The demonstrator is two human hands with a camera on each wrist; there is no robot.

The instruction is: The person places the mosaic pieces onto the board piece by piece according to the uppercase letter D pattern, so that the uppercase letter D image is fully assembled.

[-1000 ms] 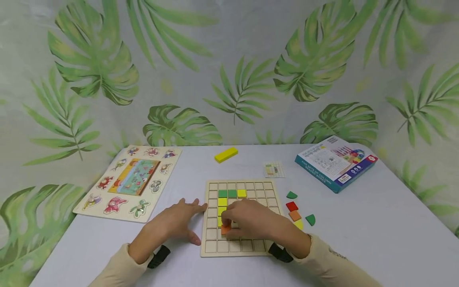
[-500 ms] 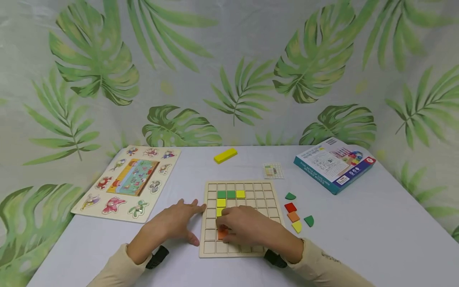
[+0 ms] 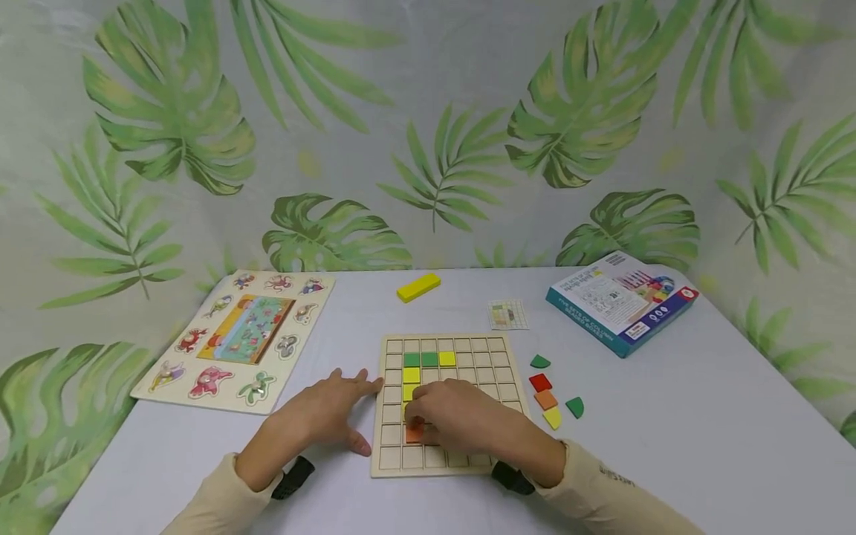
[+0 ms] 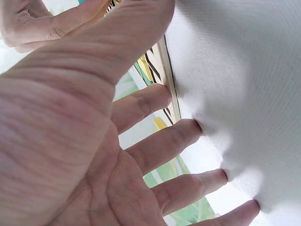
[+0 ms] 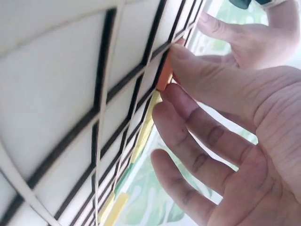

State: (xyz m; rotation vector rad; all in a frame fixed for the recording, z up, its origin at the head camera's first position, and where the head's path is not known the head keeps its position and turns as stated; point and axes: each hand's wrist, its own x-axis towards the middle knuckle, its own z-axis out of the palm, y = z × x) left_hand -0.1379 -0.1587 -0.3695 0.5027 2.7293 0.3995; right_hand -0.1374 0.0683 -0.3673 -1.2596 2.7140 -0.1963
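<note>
A square wooden grid board lies on the table in front of the person. In the head view, green tiles and yellow tiles sit in its cells in an L-shaped line. At the lower end of that line, the right hand pinches an orange square tile between thumb and index finger, low over a cell; the other fingers are loosely bent. To the left of the board the left hand is spread, its fingertips on the cloth and its index fingertip against the board's edge.
Right of the board lie a red tile, another orange tile, a rounded yellow piece and green quarter-round pieces. Behind are a pattern card, a yellow block and a box. An animal puzzle lies left.
The right hand has shifted slightly left with the orange tile, and its arm no longer partly covers the rounded yellow piece. The left hand stays in place.
</note>
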